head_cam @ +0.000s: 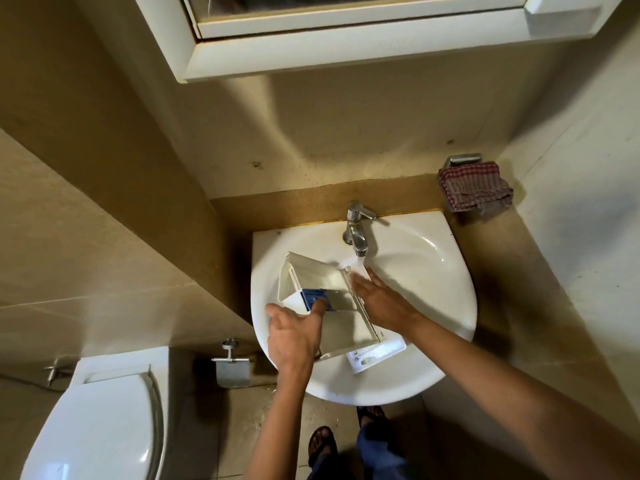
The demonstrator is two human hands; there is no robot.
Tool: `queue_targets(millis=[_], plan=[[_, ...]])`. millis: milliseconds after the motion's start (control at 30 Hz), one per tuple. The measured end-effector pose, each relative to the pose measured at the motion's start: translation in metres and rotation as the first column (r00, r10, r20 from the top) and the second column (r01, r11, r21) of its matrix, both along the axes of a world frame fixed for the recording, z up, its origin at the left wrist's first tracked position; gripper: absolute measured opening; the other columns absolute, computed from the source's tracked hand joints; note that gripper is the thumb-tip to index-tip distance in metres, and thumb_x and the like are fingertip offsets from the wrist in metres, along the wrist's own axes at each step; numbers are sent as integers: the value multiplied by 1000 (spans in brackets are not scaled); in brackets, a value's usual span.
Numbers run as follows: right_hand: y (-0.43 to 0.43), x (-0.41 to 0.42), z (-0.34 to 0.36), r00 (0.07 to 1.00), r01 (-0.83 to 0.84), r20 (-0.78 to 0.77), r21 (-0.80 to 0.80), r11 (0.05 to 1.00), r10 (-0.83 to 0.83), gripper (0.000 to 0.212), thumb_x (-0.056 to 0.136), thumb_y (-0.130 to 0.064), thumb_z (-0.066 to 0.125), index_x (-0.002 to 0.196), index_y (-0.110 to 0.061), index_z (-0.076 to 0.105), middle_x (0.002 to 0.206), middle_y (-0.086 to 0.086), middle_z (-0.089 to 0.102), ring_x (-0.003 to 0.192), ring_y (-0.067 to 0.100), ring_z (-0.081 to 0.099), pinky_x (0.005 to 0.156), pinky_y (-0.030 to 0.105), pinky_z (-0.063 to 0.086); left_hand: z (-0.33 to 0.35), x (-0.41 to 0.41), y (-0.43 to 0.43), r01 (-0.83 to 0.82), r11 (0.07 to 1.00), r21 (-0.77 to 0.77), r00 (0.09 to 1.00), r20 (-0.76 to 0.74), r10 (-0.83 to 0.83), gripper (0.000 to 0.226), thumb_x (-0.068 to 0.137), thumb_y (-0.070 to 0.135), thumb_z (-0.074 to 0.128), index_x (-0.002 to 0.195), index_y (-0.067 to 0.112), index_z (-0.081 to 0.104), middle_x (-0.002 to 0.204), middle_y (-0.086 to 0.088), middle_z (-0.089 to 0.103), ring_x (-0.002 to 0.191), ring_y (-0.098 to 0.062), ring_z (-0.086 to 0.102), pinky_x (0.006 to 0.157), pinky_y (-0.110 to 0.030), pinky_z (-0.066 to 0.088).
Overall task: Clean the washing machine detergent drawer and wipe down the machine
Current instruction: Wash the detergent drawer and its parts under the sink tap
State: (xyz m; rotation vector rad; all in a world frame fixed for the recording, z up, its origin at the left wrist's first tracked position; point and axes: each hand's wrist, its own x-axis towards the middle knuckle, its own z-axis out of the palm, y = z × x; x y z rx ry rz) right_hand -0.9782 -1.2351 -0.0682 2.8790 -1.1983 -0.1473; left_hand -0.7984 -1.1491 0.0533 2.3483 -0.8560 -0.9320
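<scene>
The white detergent drawer (341, 327) lies tilted in the white basin (450, 289), front panel toward me. It has a blue insert (311, 297) in its left compartment. Water runs from the chrome tap (356, 233) onto the drawer's far right corner. My left hand (294, 336) grips the drawer's left wall, thumb on the blue insert and fingers outside. My right hand (379, 303) lies with straight fingers on the drawer's right wall, fingertips in the water stream.
A red-checked cloth (474, 188) hangs on a metal holder at the back right wall. A toilet (104, 420) stands at lower left, with a paper holder (232, 370) beside the basin. A mirror cabinet (346, 46) overhangs above. Tiled walls close in on both sides.
</scene>
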Motion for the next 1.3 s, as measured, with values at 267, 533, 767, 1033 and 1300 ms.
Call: queue_targets(millis=[267,533,767,1033,1300], plan=[[8,-8,18,808,246,481,250,937,-340,39,71,21,51,93,-5,69,112,6,60,99,22,64,82,31,53,-22,16,11,-151,988,34,963,-223,155,58,76,51,71,104,11,41,97,-6,55,85,-26,53,73,-33,42],[-3,-14,24,674,270,624,290,918,-396,30,74,21,56,82,-6,65,93,2,63,77,15,64,72,16,46,-34,3,22,-224,973,64,930,-285,233,62,78,53,69,107,3,46,83,-2,55,78,-23,57,71,-35,46],[-20,-18,24,378,467,592,542,699,-712,19,75,2,72,80,-10,58,84,4,60,71,14,61,68,17,48,-34,-28,25,-288,954,86,898,-322,300,67,72,55,74,101,5,40,78,-5,56,71,-24,55,72,-37,49],[-48,-11,33,346,579,531,528,622,-773,16,73,-22,80,79,-14,68,76,-1,69,71,15,63,67,30,51,-41,-73,24,-419,895,150,737,-520,432,65,70,44,78,103,0,42,85,-8,55,80,-29,60,68,-34,49],[-65,-34,41,614,633,376,290,718,-694,21,79,-11,67,98,-18,70,96,4,73,90,29,65,82,36,50,-60,-109,15,-548,767,335,355,-737,575,58,75,35,81,104,11,36,106,-17,57,97,-34,60,91,-47,52]])
